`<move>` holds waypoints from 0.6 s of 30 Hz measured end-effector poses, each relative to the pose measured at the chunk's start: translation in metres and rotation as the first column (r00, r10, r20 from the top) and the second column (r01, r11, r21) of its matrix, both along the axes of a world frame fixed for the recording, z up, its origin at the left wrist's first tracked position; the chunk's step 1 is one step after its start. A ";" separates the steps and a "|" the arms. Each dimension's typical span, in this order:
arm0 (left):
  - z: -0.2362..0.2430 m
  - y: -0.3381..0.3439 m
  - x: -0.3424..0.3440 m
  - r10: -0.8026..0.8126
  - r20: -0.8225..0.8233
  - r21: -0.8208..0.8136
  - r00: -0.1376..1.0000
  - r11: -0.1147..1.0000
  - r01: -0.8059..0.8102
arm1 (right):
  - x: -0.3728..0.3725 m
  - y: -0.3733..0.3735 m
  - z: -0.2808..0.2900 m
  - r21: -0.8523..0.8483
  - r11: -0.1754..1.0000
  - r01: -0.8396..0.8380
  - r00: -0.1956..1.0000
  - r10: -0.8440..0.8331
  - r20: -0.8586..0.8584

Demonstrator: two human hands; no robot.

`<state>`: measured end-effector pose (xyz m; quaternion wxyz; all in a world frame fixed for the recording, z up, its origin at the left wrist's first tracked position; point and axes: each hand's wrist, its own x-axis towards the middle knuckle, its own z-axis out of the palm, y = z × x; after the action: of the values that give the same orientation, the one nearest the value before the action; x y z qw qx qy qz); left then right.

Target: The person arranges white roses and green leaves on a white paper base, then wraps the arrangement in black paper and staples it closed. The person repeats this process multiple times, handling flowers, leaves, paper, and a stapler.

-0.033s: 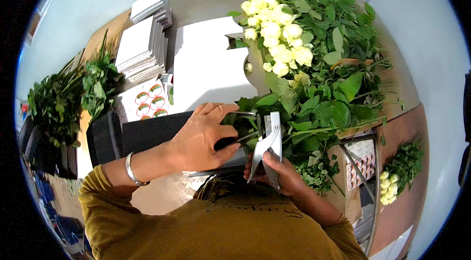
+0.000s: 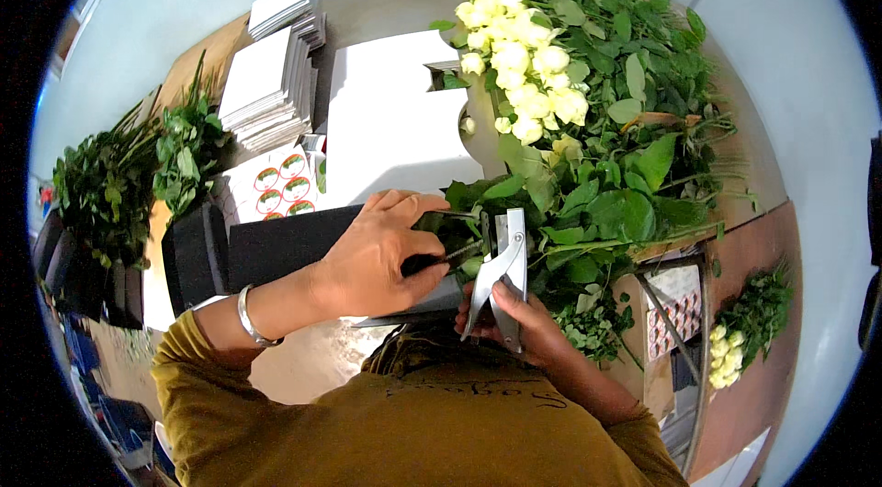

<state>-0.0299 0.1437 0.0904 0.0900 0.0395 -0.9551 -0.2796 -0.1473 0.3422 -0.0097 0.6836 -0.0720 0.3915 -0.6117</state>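
Observation:
My right hand (image 2: 525, 322) is wrapped round a silver plier stapler (image 2: 503, 276), its jaws pointing up and away from me. Beside those jaws, my left hand (image 2: 384, 253) has its finger and thumb bent round the end of a black wrapping (image 2: 289, 250). Thin dark edges show between the left fingertips and the stapler, and what exactly they pinch is partly hidden. Green leaves (image 2: 496, 188) come out at this end, close to the jaws. A bracelet (image 2: 246, 317) circles my left wrist.
Pale yellow roses (image 2: 528, 55) with leafy stems lie at the far right. White card sheets (image 2: 390, 133) lie in the middle, with stacked white cards (image 2: 262, 83) to their left. Round stickers (image 2: 280, 184) lie nearby; leafy bunches (image 2: 101, 184) stand far left. More roses (image 2: 726, 354) are low right.
The whole view has shifted very slightly. Both hands and the stapler keep nearly the same positions.

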 end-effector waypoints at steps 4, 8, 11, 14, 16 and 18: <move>-0.006 0.001 -0.001 0.088 -0.001 0.130 0.996 0.988 -0.087 | 0.000 0.000 -0.005 0.010 1.000 0.008 1.000 -0.008 0.008; -0.009 0.004 -0.001 0.138 0.001 0.128 0.990 0.982 -0.137 | -0.019 0.014 0.024 0.015 0.987 -0.161 0.975 0.161 -0.153; -0.013 0.007 0.000 0.155 -0.023 0.095 0.988 0.984 -0.153 | -0.044 0.032 0.057 -0.022 0.946 -0.323 0.811 0.265 -0.522; -0.012 0.007 -0.003 0.156 -0.041 0.084 0.987 0.985 -0.152 | -0.083 0.033 0.110 0.231 0.907 -0.352 0.253 0.330 -0.910; -0.011 0.004 -0.005 0.154 -0.042 0.103 0.987 0.983 -0.149 | -0.091 0.025 0.115 0.147 0.953 -0.265 -0.287 0.068 -0.956; -0.011 0.003 -0.006 0.160 -0.029 0.108 0.987 0.982 -0.156 | -0.095 0.006 0.124 0.294 0.920 -0.259 -0.596 0.088 -0.798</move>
<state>-0.0360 0.1465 0.0795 0.1275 0.1147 -0.9310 -0.3222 -0.2422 0.3485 0.1145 0.0792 -0.6750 0.7271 -0.0972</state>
